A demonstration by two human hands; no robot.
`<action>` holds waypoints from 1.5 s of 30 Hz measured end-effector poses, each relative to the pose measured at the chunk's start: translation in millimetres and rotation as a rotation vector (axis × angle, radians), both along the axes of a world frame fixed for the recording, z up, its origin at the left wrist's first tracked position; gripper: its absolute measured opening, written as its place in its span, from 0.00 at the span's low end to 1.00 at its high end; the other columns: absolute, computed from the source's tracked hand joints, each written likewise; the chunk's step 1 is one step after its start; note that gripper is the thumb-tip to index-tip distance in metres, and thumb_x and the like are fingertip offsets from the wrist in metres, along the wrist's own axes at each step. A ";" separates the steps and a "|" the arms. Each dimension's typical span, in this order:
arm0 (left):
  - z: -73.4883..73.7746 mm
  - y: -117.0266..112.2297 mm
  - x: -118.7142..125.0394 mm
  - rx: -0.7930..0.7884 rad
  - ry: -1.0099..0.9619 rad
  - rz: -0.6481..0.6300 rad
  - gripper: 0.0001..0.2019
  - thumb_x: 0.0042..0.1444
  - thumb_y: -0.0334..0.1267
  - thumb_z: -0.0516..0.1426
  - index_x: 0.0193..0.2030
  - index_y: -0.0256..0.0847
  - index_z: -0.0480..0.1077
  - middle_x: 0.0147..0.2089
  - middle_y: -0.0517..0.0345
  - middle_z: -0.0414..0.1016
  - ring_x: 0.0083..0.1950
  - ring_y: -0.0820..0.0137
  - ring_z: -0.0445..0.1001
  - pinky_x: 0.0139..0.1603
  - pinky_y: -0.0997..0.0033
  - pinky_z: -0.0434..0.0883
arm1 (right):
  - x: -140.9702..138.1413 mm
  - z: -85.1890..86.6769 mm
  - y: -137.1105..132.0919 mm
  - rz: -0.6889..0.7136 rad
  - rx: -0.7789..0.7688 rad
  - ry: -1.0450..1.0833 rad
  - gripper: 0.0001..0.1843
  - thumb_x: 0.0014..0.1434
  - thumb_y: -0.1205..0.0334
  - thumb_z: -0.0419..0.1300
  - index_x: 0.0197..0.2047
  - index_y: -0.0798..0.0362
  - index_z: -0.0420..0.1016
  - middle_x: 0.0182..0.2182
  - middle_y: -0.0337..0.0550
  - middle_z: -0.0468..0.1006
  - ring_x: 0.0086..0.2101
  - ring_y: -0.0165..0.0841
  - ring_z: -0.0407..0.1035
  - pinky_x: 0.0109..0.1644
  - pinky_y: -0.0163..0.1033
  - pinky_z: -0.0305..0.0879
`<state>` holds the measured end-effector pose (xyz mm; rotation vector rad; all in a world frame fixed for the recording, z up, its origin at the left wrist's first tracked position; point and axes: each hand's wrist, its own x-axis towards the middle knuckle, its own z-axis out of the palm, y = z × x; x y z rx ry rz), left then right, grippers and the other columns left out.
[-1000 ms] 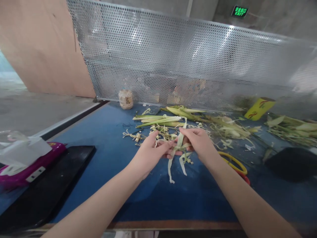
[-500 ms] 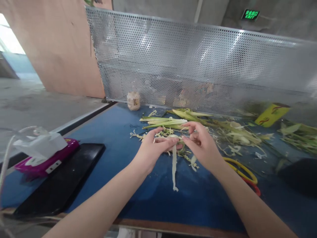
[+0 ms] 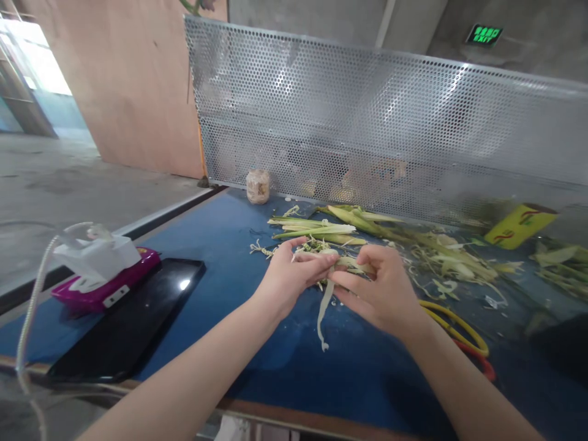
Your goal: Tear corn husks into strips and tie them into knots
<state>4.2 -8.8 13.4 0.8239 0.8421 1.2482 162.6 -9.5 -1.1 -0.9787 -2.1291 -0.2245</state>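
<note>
From the head camera, both hands meet above the middle of the blue tabletop [image 3: 220, 245]. The left hand [image 3: 294, 275] pinches a small bundle of leaf strips [image 3: 342, 264] between thumb and fingers. The right hand [image 3: 386, 294] grips the same bundle from the other side, fingers curled around it. One loose strip [image 3: 324, 309] hangs from the bundle down towards the tabletop, its tip curling.

Just behind the hands lie whole green leaves [image 3: 321, 228], with a heap of trimmings [image 3: 441, 254] to their right. Scissors [image 3: 463, 334] with yellow and red handles lie beside the right wrist.

Judging by this, the work on the strips looks partway done. A short tight piece is formed between the fingers, the hanging end is not yet worked in, and many leaves lie unused.

To the left are a black tablet [image 3: 133, 318] and a magenta box [image 3: 103, 288]. A small jar [image 3: 258, 185] stands by the perforated metal screen [image 3: 367, 122].
</note>
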 end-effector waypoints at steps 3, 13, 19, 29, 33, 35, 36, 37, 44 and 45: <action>-1.1 -0.9 1.0 0.003 0.000 0.017 0.34 0.42 0.24 0.63 0.55 0.31 0.52 0.25 0.57 0.75 0.31 0.70 0.76 0.39 0.68 0.72 | -3.2 1.5 -1.5 0.025 0.125 -0.035 0.03 0.52 0.64 0.58 0.31 0.48 0.74 0.29 0.39 0.67 0.24 0.26 0.60 0.28 0.34 0.58; -8.3 2.5 -3.3 0.318 0.267 0.175 0.35 0.41 0.32 0.63 0.56 0.37 0.53 0.30 0.57 0.74 0.37 0.70 0.74 0.38 0.72 0.69 | -16.9 -2.8 9.1 -0.047 -0.589 0.707 0.09 0.51 0.55 0.59 0.30 0.52 0.67 0.14 0.30 0.59 0.13 0.23 0.50 0.15 0.31 0.48; -7.6 2.2 -1.6 0.318 0.248 0.158 0.39 0.38 0.34 0.65 0.57 0.37 0.52 0.31 0.57 0.73 0.37 0.69 0.73 0.37 0.73 0.68 | -18.8 0.8 6.7 0.108 -0.762 0.898 0.13 0.47 0.54 0.62 0.27 0.53 0.62 0.14 0.28 0.61 0.12 0.20 0.49 0.15 0.29 0.47; -11.8 3.1 -3.4 0.373 0.172 0.102 0.43 0.38 0.32 0.65 0.61 0.41 0.49 0.35 0.57 0.72 0.32 0.73 0.73 0.40 0.70 0.69 | -22.6 3.1 4.3 0.147 -0.783 0.856 0.12 0.51 0.54 0.58 0.31 0.52 0.61 0.16 0.30 0.69 0.10 0.19 0.50 0.12 0.27 0.45; -8.6 1.0 -3.8 0.384 0.222 0.144 0.41 0.37 0.32 0.65 0.59 0.41 0.54 0.34 0.58 0.72 0.33 0.71 0.73 0.41 0.70 0.69 | -21.8 3.6 3.4 0.084 -0.760 0.797 0.13 0.52 0.54 0.58 0.28 0.54 0.62 0.15 0.32 0.68 0.10 0.19 0.51 0.12 0.27 0.46; -8.3 2.1 -3.5 0.386 0.257 0.164 0.38 0.38 0.32 0.65 0.58 0.40 0.56 0.34 0.57 0.72 0.34 0.71 0.73 0.41 0.69 0.69 | -21.8 3.4 3.1 0.079 -0.736 0.792 0.13 0.52 0.54 0.58 0.26 0.54 0.62 0.15 0.33 0.68 0.10 0.19 0.51 0.12 0.27 0.47; -8.7 3.3 -3.1 0.383 0.264 0.170 0.38 0.38 0.32 0.65 0.58 0.40 0.57 0.34 0.57 0.73 0.34 0.71 0.73 0.41 0.69 0.69 | -21.9 3.2 3.0 0.083 -0.728 0.795 0.13 0.52 0.55 0.58 0.26 0.55 0.62 0.15 0.33 0.68 0.10 0.19 0.52 0.13 0.26 0.47; -9.4 4.7 -2.7 0.375 0.263 0.174 0.37 0.38 0.32 0.65 0.58 0.40 0.56 0.34 0.58 0.73 0.33 0.71 0.73 0.41 0.68 0.69 | -21.9 2.9 2.8 0.087 -0.728 0.798 0.13 0.52 0.54 0.58 0.26 0.55 0.63 0.15 0.33 0.68 0.10 0.19 0.52 0.12 0.26 0.47; -14.0 10.2 -0.1 0.302 0.198 0.167 0.42 0.35 0.32 0.66 0.59 0.38 0.54 0.36 0.56 0.73 0.35 0.72 0.73 0.43 0.67 0.68 | -23.4 3.0 1.7 0.075 -0.839 0.787 0.14 0.53 0.53 0.56 0.23 0.54 0.64 0.13 0.34 0.67 0.09 0.19 0.50 0.12 0.28 0.44; -14.2 10.2 0.0 0.296 0.187 0.163 0.42 0.35 0.31 0.66 0.59 0.38 0.54 0.36 0.56 0.73 0.35 0.72 0.73 0.43 0.67 0.69 | -23.9 3.6 1.6 0.072 -0.842 0.778 0.14 0.53 0.53 0.56 0.23 0.54 0.64 0.13 0.34 0.67 0.09 0.20 0.50 0.12 0.28 0.44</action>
